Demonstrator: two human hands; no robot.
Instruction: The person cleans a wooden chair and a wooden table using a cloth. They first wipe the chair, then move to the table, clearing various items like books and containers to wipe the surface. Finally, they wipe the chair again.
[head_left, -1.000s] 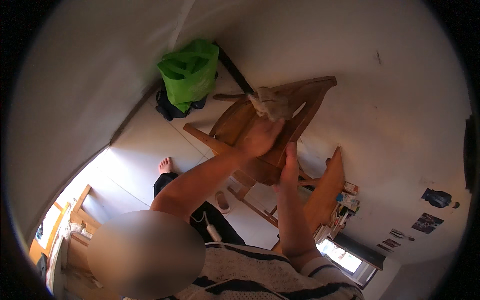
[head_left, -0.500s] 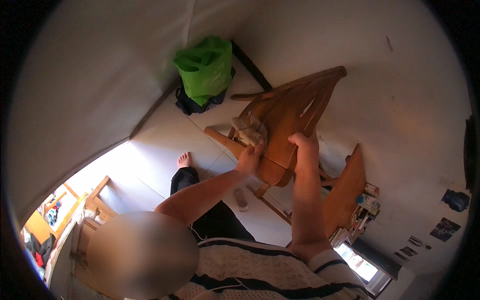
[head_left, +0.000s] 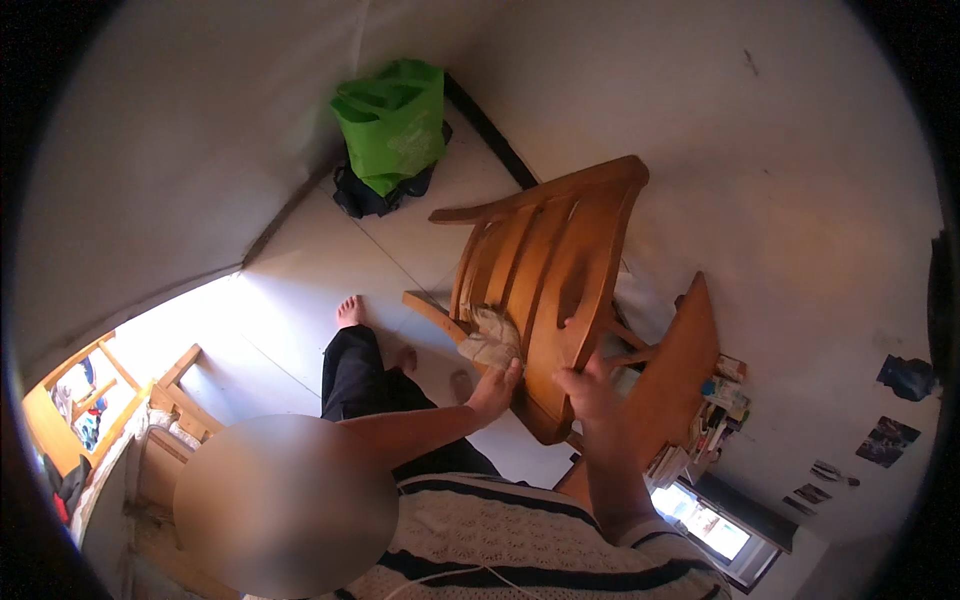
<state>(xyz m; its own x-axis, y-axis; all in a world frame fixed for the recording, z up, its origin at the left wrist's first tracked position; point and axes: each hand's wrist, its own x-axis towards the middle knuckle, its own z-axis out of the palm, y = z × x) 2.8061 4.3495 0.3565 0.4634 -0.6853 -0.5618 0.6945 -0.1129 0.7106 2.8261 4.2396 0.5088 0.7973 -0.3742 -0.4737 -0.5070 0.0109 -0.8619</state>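
A brown wooden chair (head_left: 592, 240) with a slatted back is tilted in front of me, its back toward me and its legs mostly hidden. My right hand (head_left: 592, 388) is closed around the edge of the backrest, fingers passing behind the wood. With my left hand (head_left: 493, 392) I grip a crumpled beige cloth (head_left: 488, 338), which lies against the slats near the chair's left side.
Beyond the chair, a green bag (head_left: 392, 130) rests on a dark bag (head_left: 375, 192) by the wall. A wooden desk (head_left: 672, 365) with books (head_left: 722, 400) and a lit screen (head_left: 705, 520) stands to the right. My bare foot (head_left: 350, 311) is on the tiled floor.
The chair has turned and come nearer to me, showing more of its slats. Both hands have moved down with it, still on the cloth and the backrest.
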